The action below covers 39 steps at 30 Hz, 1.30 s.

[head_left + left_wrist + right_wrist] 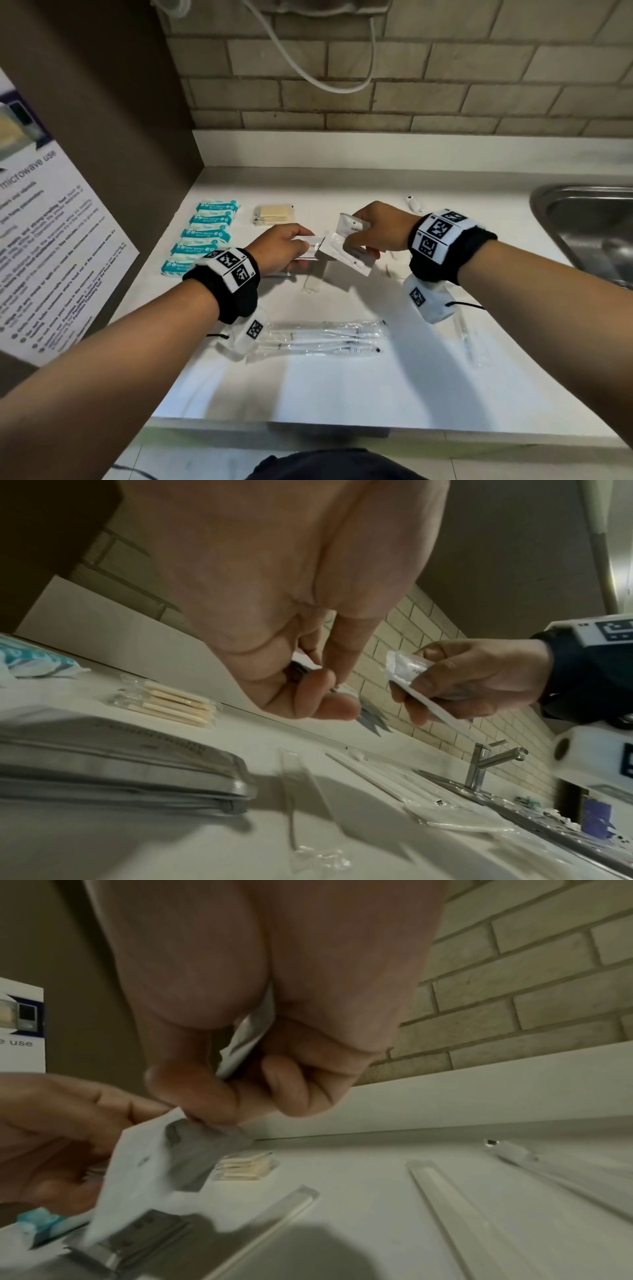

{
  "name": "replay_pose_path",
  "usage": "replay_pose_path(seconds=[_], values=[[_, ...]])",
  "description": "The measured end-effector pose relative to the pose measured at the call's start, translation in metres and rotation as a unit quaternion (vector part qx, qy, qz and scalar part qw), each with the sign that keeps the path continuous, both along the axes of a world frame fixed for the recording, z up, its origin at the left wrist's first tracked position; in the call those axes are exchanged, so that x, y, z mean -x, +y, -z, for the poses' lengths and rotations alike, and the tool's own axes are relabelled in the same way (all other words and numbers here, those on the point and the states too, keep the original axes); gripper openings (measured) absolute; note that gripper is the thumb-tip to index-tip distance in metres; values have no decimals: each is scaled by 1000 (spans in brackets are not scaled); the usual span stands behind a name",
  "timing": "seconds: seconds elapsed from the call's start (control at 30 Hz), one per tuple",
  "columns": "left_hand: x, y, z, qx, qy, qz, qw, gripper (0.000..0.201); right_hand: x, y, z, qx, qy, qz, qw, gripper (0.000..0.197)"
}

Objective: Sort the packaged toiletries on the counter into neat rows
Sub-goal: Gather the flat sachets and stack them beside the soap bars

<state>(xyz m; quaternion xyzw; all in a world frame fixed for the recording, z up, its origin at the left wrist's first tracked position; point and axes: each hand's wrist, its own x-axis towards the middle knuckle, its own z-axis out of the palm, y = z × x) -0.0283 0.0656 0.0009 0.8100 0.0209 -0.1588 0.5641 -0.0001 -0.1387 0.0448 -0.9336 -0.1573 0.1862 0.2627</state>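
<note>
Over the middle of the white counter [342, 383], my left hand [291, 250] pinches a flat white sachet [311, 247] by its edge. My right hand [368, 236] grips a few white sachets [352, 224], fanned out and touching the left hand's sachet. In the left wrist view my left hand's fingers [318, 693] curl round the sachet, and my right hand [455, 688] holds its white sachets [405, 666]. The right wrist view shows my right hand's thumb and fingers [192, 1091] clamped on a sachet [246, 1034]. Several teal packets [207, 236] lie in a column at the left.
A pack of pale wooden sticks [274, 214] lies behind the hands. Wrapped toothbrushes [322, 337] lie near the front, clear slim packets [469, 339] at the right, and a small clear packet [310, 284] under the hands. A steel sink [589, 226] is at the right, a poster [51, 246] on the left wall.
</note>
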Motion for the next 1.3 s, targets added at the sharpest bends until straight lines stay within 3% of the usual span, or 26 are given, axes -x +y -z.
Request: replay_pose_path(seconds=[0.27, 0.37, 0.47, 0.6, 0.7, 0.83, 0.97, 1.17, 1.3], values=[[5, -10, -6, 52, 25, -29, 998, 32, 1, 14, -8, -15, -27, -14, 999, 14], [9, -12, -14, 58, 11, -6, 998, 23, 2, 23, -9, -13, -40, -14, 999, 12], [10, -16, -17, 63, 24, 16, 998, 33, 3, 30, -6, -2, -41, -22, 999, 21], [9, -18, -13, 30, 19, 33, 999, 29, 5, 35, -1, -21, -45, -22, 999, 11], [6, -14, -11, 21, 29, 29, 999, 28, 6, 33, -1, -56, -63, -10, 996, 26], [3, -6, -9, 42, 17, -1, 999, 33, 6, 26, -6, -90, -51, -23, 994, 8], [1, -3, -13, 51, 1, -4, 999, 29, 3, 20, -5, -107, -35, -36, 993, 4], [-1, -3, -9, 39, -5, 10, 999, 31, -3, 19, -7, -164, -15, -11, 986, 15], [-2, -4, -2, 31, 15, -8, 999, 34, -7, 21, -8, -177, -17, 2, 984, 49]])
